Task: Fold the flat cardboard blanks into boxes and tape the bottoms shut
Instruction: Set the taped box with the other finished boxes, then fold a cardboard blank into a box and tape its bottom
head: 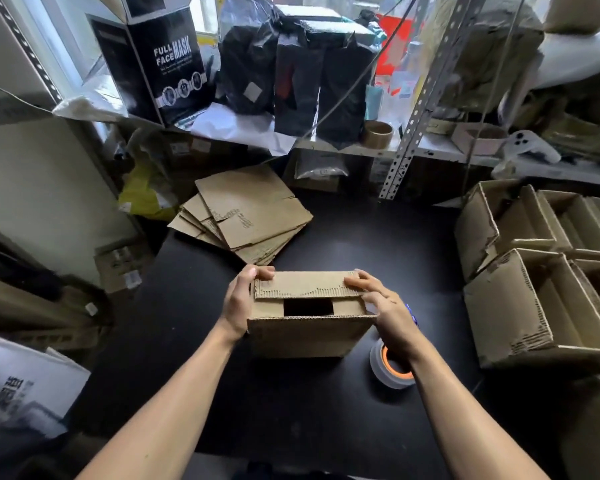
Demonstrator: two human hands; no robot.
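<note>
A small cardboard box [309, 336] stands on the black table [378, 244] in front of me. Its far flap is folded down over the top, and a dark gap stays open in the middle. My left hand [241, 299] grips the box's left side, with the thumb curled over the far flap's left corner. At the right end of that flap, the fingers of my right hand [385, 306] press down flat. A stack of flat cardboard blanks [246, 216] lies at the back left of the table. A roll of clear tape [390, 370] with an orange core lies under my right wrist.
Several folded open boxes [541, 271] are stacked at the right edge of the table. A metal shelf behind holds black bags [298, 71], a black "Full Face Mask" carton [153, 60] and a brown tape roll [378, 133]. Cartons and papers crowd the floor at the left.
</note>
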